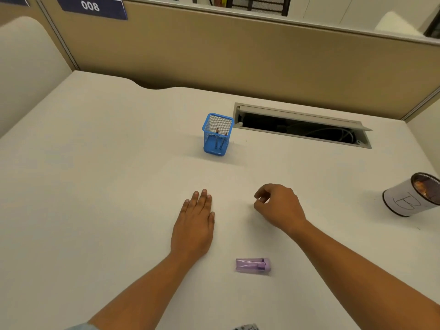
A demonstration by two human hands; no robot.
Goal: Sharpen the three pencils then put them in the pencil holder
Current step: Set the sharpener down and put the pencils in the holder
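A blue mesh pencil holder (pixel 217 134) stands upright on the white desk (pixel 95 186), in the middle toward the back. Pencils (pixel 220 138) stand inside it, tips up; two points show through the mesh. A purple sharpener (pixel 253 265) lies on its side near the front, between my forearms. My left hand (pixel 194 225) rests flat on the desk, fingers together, holding nothing. My right hand (pixel 278 207) hovers to its right with fingers loosely curled, nothing visible in it.
An open cable slot (pixel 302 126) is cut into the desk just right of the holder. A white cup marked with a letter (pixel 409 195), holding shavings, stands at the right edge. A tan partition (pixel 238 55) closes the back.
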